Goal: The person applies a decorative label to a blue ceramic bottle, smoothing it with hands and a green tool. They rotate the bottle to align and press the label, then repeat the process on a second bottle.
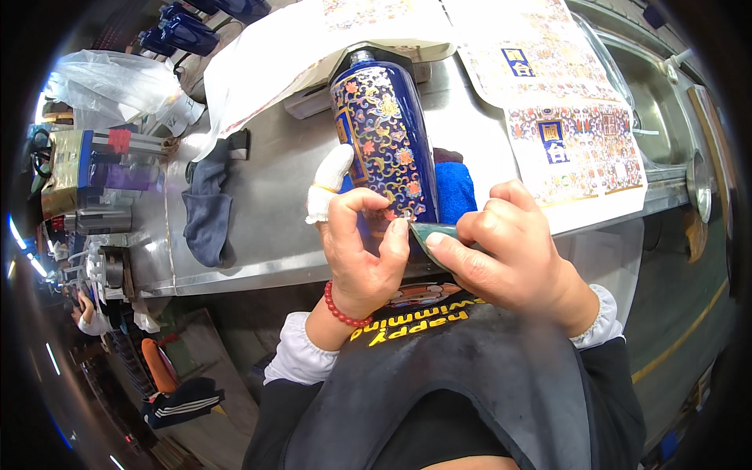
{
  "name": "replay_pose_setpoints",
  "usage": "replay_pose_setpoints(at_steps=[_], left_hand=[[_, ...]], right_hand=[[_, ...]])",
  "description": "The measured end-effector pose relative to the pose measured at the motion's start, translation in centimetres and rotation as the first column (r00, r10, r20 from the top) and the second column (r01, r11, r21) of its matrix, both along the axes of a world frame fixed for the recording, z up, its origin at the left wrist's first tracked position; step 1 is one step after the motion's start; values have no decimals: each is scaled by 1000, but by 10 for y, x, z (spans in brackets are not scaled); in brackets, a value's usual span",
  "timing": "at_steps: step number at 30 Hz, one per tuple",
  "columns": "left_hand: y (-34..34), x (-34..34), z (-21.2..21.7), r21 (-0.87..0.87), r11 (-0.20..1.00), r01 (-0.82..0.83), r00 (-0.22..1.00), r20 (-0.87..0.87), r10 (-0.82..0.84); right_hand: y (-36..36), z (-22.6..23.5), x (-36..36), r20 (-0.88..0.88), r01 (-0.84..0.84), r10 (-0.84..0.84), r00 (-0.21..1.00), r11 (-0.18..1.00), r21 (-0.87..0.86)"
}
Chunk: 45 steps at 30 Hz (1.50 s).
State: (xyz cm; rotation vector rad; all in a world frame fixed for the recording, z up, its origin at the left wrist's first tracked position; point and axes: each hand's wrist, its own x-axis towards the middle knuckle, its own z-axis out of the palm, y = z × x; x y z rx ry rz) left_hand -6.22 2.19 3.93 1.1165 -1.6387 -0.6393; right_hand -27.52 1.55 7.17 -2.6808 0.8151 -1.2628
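A dark blue bottle [427,168] with a colourful floral decal lies on the metal table, its neck pointing away from me. My left hand [356,243] is at the bottle's near left edge. One of its fingers wears a white cover [333,176] and stretches along the bottle's side. The bare finger and thumb are apart, the thumb tip close to the bottle's near end. My right hand [509,262] is closed on a dark green flat scraper [431,233]. The scraper's narrow corner points at my left thumb, by the decal's lower edge.
Printed decal sheets [576,149] hang over the table's right side, by a metal sink [650,94]. A blue cloth [456,192] lies right of the bottle. A grey cloth [207,207] lies to the left. More blue bottles [188,35] stand at the far left.
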Motion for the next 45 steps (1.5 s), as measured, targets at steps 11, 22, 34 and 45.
replay_pose_setpoints(at_steps=[11,22,34,45], left_hand=[[4,1,0,52,998,20,996,-83,-16],[-4,-4,16,-103,994,-46,980,189,65],[-8,-6,11,-100,994,-45,985,160,61],[-7,-3,2,-185,982,22,989,147,6]], right_hand=[[7,-4,-1,-25,64,-66,998,995,-78],[-16,9,-17,239,-53,-108,965,813,580],[-52,9,-19,309,-285,61,949,583,761],[-58,2,-26,385,-392,117,916,475,788]])
